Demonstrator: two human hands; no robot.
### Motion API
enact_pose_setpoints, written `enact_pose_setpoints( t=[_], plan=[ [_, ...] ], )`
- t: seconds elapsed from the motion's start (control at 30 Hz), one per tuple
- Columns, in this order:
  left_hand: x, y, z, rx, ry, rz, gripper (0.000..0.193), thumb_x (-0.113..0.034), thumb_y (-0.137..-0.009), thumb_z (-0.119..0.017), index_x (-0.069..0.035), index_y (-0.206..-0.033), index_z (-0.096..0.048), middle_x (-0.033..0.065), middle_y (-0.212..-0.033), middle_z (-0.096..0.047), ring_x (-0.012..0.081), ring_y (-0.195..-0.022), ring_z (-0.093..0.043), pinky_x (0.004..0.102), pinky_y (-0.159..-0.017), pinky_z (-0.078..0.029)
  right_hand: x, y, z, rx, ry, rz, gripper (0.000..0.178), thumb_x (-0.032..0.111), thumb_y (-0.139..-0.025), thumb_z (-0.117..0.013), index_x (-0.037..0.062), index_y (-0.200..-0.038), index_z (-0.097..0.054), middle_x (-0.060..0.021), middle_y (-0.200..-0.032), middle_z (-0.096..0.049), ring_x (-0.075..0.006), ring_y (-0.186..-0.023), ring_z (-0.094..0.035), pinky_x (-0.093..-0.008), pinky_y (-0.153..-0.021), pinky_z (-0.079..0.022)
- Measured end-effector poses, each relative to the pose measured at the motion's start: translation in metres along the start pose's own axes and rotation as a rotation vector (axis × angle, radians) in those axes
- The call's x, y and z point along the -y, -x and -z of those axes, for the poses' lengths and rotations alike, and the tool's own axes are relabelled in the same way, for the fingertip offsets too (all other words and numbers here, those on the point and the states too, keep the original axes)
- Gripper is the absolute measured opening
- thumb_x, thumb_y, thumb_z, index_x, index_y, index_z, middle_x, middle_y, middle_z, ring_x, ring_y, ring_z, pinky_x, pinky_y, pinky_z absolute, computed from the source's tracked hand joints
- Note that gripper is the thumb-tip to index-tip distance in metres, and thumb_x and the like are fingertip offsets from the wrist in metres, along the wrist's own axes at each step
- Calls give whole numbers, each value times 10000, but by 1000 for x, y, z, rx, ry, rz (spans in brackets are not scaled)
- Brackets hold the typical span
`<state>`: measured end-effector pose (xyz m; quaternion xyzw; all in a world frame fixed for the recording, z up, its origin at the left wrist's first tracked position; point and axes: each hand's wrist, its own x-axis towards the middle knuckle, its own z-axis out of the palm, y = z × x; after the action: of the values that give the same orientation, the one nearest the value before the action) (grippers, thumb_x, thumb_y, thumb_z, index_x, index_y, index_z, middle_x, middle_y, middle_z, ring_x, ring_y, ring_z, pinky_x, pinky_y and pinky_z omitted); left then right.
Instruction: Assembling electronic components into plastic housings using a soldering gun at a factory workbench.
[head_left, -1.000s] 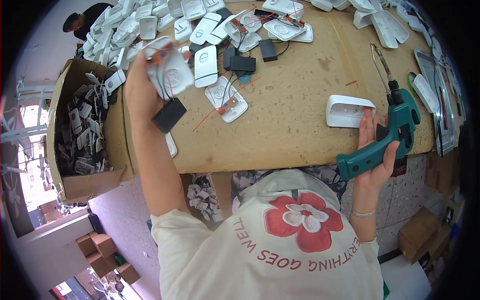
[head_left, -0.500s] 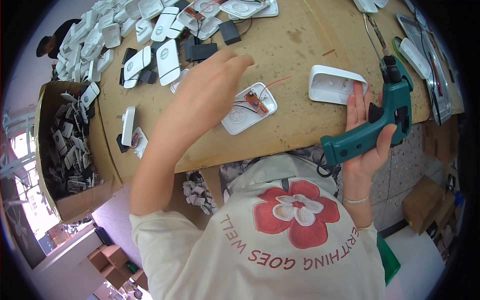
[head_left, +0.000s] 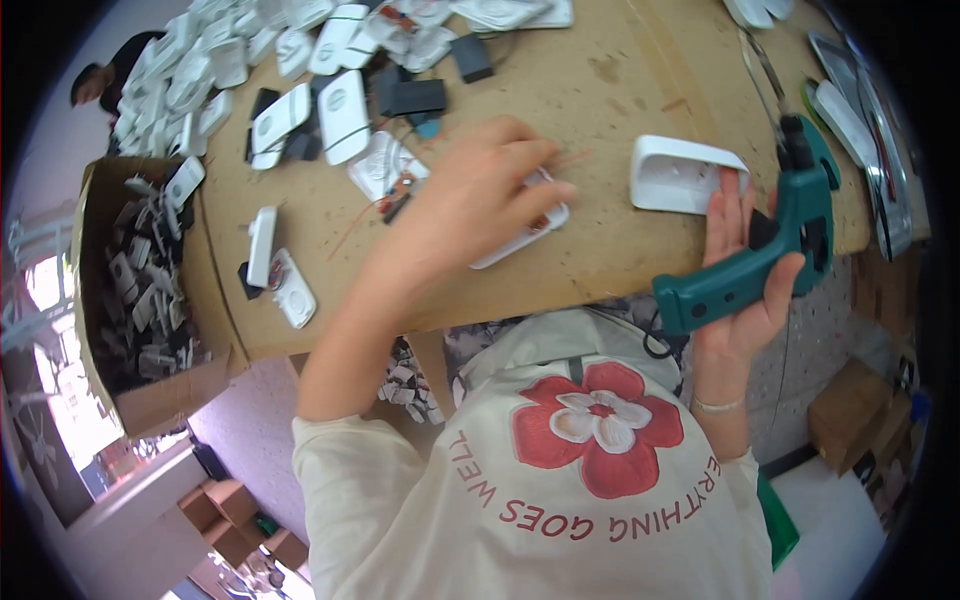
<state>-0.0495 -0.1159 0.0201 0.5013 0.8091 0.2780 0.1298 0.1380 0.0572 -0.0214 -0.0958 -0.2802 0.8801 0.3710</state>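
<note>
My left hand (head_left: 485,185), slightly blurred, hovers over a white plastic casing half (head_left: 525,238) and hides most of it. Its fingertips spread apart around the casing's right end, and nothing shows in them. A teal soldering gun (head_left: 745,275) lies across the palm of my right hand (head_left: 735,320), between thumb and fingers. The fingertips of that hand reach the open side of a white box-shaped shell (head_left: 665,180) tipped on its side. Left of my left hand rests another white casing half (head_left: 380,165) with a small circuit board and a red wire.
White casings (head_left: 345,115) and black blocks (head_left: 415,97) crowd the back left of the table. A cardboard box (head_left: 195,395) of small parts stands at the left. At the right edge is a clear tray (head_left: 885,190). A person (head_left: 92,85) is at the far left.
My left hand has moved right and toward me, now over the casing half that was in plain view. The casing with the red wire on the left has come into view.
</note>
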Motion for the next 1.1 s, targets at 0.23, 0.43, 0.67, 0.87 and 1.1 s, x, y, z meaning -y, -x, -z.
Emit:
enact_pose_setpoints(
  t=[0.23,0.43,0.67,0.87,1.1],
  plan=[
    [9,6,-24,-296,276,-201,135,-80,-795,-643,-30,-920,-654,102,-865,-570,250,-733,-592,342,-629,-483,-5,4,3,-45,-150,88,712,270,-866,-625,0,-1405,-246,-247,-1495,-107,-388,-1393,-116,-485,-1159,-132],
    [-1,15,-44,-438,125,-432,147,-53,-753,-678,-48,-896,-648,80,-811,-589,243,-692,-602,335,-577,-486,-14,2,-7,-35,-86,47,726,302,-870,-617,-8,-1405,-237,-256,-1491,-112,-388,-1392,-117,-479,-1160,-133],
    [-24,4,-55,-411,254,-314,159,-16,-769,-664,-32,-925,-639,94,-795,-585,222,-636,-597,320,-534,-477,-3,0,-3,70,79,-71,791,370,-849,-626,94,-1452,-196,-214,-1494,-172,-377,-1381,-186,-450,-1144,-205],
    [-35,0,-61,-409,140,-344,162,17,-764,-654,-27,-919,-638,95,-772,-577,216,-625,-588,306,-510,-460,4,-4,0,104,194,-140,817,375,-838,-646,48,-1442,-203,-222,-1487,-188,-376,-1382,-185,-444,-1144,-208],
    [-55,-12,-70,-427,-8,-409,198,-6,-731,-680,-41,-922,-639,66,-742,-553,214,-584,-568,307,-486,-456,12,-10,-2,117,167,-168,775,319,-849,-656,17,-1423,-231,-229,-1432,-310,-379,-1329,-316,-464,-1097,-295]
  ],
)
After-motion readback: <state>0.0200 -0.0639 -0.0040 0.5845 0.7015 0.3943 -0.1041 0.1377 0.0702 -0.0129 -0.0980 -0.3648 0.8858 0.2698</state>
